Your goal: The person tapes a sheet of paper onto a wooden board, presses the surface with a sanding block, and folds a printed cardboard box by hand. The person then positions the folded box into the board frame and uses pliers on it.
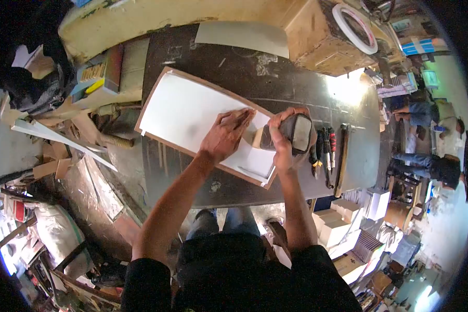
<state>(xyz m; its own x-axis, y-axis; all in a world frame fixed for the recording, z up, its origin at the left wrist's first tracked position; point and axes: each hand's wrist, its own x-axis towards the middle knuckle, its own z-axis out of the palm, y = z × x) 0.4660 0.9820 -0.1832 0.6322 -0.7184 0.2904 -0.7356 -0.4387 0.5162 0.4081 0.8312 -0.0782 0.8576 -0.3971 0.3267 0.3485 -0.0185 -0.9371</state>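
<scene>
A white sheet (177,106) lies on a larger brown board (156,139), set at a slant on the dark worktable. My left hand (228,134) rests on the sheet with its fingers stretched out, holding nothing that I can see. Wrapped round a dark block with a pale rectangular face (301,134) is my right hand (282,139), at the board's right end. What exactly the block is, I cannot make out. Between the hands a tan edge (257,138) shows beside the block. A thin pale strip (252,172) lies near the sheet's lower right corner.
Several hand tools (326,148) lie right of the block, beside a long dark bar (341,158). A yellowish machine body (192,18) borders the table's far side, with a white ring (354,28) on it. Stacked boxes (343,221) stand at lower right. Two people are at far right.
</scene>
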